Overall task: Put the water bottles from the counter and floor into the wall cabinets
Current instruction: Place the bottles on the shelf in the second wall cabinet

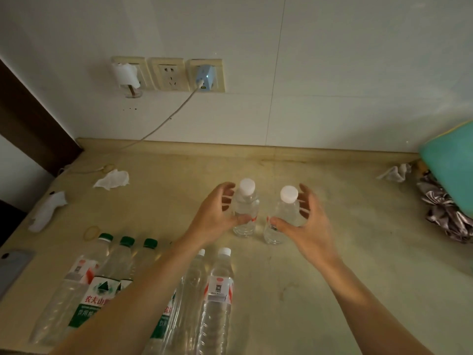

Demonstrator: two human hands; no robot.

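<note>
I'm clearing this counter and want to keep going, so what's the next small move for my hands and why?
Probably close both hands and lift. The left hand is cupped round the left small bottle and the right hand round the right small bottle, fingers still spread, neither gripping yet. Both bottles stand upright with caps on, so they should lift cleanly.

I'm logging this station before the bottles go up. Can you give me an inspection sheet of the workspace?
Surface: beige stone counter, stained.
Job's things: two small clear white-capped bottles upright; five taller clear bottles nearer.
Clutter: crumpled white tissues, yellow rubber band, grey phone, shiny grey fabric.
Grip: left hand and right hand curl beside the small bottles, neither closed.
Cables: white cable from blue plug.
Surroundings: white wall tiles, teal object.
</note>
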